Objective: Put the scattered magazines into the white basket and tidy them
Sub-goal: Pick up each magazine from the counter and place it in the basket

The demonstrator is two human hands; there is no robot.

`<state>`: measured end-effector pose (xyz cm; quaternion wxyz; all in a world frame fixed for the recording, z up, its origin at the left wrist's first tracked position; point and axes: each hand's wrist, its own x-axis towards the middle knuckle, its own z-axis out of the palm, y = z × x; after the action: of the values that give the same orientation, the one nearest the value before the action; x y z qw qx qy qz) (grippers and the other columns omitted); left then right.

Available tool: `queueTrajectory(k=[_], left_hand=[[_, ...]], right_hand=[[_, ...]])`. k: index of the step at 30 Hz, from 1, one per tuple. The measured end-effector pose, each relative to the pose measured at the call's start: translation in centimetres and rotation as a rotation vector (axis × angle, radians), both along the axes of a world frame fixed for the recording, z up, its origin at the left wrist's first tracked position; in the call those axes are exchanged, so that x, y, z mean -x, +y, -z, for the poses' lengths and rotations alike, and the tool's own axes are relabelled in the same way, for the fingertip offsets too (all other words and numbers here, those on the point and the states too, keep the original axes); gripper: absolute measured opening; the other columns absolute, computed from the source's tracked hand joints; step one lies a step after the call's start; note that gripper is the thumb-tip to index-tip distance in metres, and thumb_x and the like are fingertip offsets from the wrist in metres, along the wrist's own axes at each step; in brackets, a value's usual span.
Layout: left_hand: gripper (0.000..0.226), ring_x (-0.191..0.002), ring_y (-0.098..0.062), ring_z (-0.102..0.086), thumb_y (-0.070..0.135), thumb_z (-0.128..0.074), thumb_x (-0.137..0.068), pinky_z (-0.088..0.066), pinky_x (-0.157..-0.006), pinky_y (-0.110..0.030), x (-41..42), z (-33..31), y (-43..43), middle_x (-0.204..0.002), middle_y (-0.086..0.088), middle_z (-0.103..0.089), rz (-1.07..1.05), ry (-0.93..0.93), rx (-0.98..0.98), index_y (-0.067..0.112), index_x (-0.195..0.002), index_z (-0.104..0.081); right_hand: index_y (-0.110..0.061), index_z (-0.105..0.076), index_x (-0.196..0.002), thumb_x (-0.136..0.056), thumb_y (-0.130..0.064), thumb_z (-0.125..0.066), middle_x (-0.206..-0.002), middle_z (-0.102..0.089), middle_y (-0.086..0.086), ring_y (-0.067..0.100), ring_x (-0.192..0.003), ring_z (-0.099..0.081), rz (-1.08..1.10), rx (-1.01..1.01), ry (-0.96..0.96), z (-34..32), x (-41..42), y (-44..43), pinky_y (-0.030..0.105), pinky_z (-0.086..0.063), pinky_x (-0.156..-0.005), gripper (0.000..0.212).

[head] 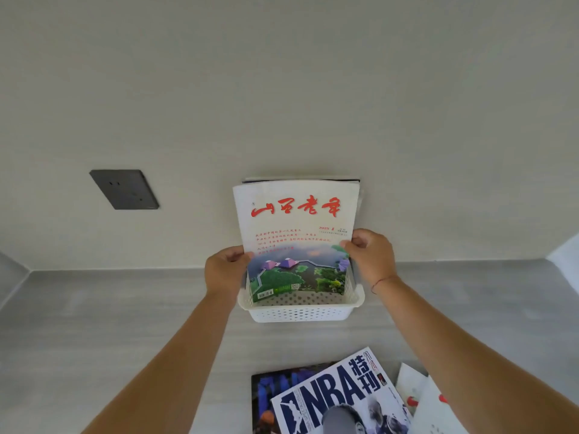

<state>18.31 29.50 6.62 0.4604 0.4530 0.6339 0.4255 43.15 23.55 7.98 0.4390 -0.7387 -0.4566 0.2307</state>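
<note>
Both hands out front, arms stretched: left hand [223,270] and right hand [372,257] pinch the red-titled magazine [297,233] by its side edges, upright in the white basket [299,311] at the counter's [109,324] back edge. NBA magazine [341,399] lies at the near edge.

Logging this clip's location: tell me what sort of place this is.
Probably a home or office room, at a grey wood-grain counter against a plain pale wall. A dark wall socket sits above it, and magazines lie beside a white basket.
</note>
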Motion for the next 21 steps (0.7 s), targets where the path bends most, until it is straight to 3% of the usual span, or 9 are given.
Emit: queueTrajectory(k=[2, 6, 9, 11, 13, 15, 17, 21], left_hand=[[0.013, -0.065, -0.012, -0.063, 0.011, -0.071, -0.078, -0.047, -0.052, -0.016, -0.1, 0.5, 0.3, -0.082, 0.000, -0.072, -0.010, 0.005, 0.022, 0.024, -0.076, -0.070], [0.012, -0.062, -0.012, -0.063, 0.016, -0.073, -0.077, -0.045, -0.043, -0.015, -0.4, 1.2, 1.0, -0.081, 0.001, -0.072, -0.034, 0.018, 0.036, 0.025, -0.072, -0.066], [0.012, -0.074, -0.018, -0.065, 0.022, -0.074, -0.077, -0.049, -0.053, -0.023, -0.5, 1.6, 1.3, -0.088, 0.002, -0.071, -0.046, 0.063, 0.008, 0.023, -0.084, -0.065], [0.024, -0.080, -0.019, -0.066, 0.023, -0.073, -0.077, -0.055, -0.064, -0.029, -0.6, 1.9, 1.4, -0.092, 0.004, -0.070, -0.044, 0.077, -0.007, 0.021, -0.099, -0.067], [0.026, -0.088, -0.021, -0.067, 0.022, -0.071, -0.079, -0.057, -0.081, -0.036, -0.7, 2.1, 1.4, -0.100, 0.002, -0.072, -0.040, 0.065, -0.002, 0.018, -0.106, -0.069], [0.024, -0.091, -0.021, -0.067, 0.020, -0.068, -0.081, -0.055, -0.086, -0.039, -0.8, 2.2, 1.3, -0.105, 0.000, -0.072, -0.046, 0.062, -0.001, 0.018, -0.105, -0.071], [0.022, -0.089, -0.021, -0.067, 0.020, -0.067, -0.082, -0.057, -0.082, -0.036, -0.8, 2.1, 1.3, -0.106, -0.001, -0.072, -0.049, 0.062, -0.005, 0.018, -0.104, -0.072], [0.022, -0.077, -0.017, -0.066, 0.022, -0.067, -0.083, -0.048, -0.049, -0.017, -0.7, 1.8, 1.3, -0.105, 0.000, -0.072, -0.026, 0.098, -0.003, 0.019, -0.104, -0.072]], right_hand=[[-0.013, -0.071, -0.087, -0.083, -0.017, -0.065, -0.085, -0.072, 0.000, 0.011, -0.071, -0.064, 0.007, 0.021, 0.012, 0.8, -0.4, 0.2, 0.014, -0.045, -0.060, 0.008], [-0.015, -0.065, -0.084, -0.082, -0.019, -0.067, -0.082, -0.068, -0.002, 0.009, -0.071, -0.062, 0.074, 0.051, 0.058, 1.8, -1.0, 0.6, 0.014, -0.042, -0.058, 0.004], [-0.016, -0.063, -0.085, -0.081, -0.022, -0.068, -0.082, -0.065, -0.005, 0.008, -0.073, -0.060, 0.138, 0.044, 0.057, 2.2, -1.3, 0.7, 0.016, -0.041, -0.060, 0.009], [-0.015, -0.065, -0.086, -0.082, -0.022, -0.067, -0.085, -0.068, -0.002, 0.014, -0.077, -0.063, 0.151, 0.057, 0.061, 2.5, -1.4, 0.7, 0.021, -0.046, -0.063, 0.008], [-0.013, -0.069, -0.087, -0.083, -0.020, -0.065, -0.088, -0.072, 0.004, 0.019, -0.080, -0.066, 0.130, 0.076, 0.069, 2.8, -1.3, 0.8, 0.030, -0.054, -0.073, 0.009], [-0.011, -0.071, -0.089, -0.083, -0.018, -0.065, -0.089, -0.073, 0.007, 0.022, -0.083, -0.068, 0.132, 0.082, 0.071, 2.7, -1.1, 1.0, 0.037, -0.055, -0.081, 0.012], [-0.010, -0.071, -0.090, -0.082, -0.017, -0.064, -0.090, -0.073, 0.007, 0.022, -0.085, -0.068, 0.155, 0.082, 0.072, 2.6, -0.8, 1.1, 0.037, -0.055, -0.083, 0.012], [-0.014, -0.067, -0.090, -0.082, -0.014, -0.063, -0.088, -0.070, 0.000, 0.016, -0.082, -0.063, 0.145, 0.080, 0.091, 2.6, -0.6, 0.8, 0.026, -0.050, -0.074, 0.008]])
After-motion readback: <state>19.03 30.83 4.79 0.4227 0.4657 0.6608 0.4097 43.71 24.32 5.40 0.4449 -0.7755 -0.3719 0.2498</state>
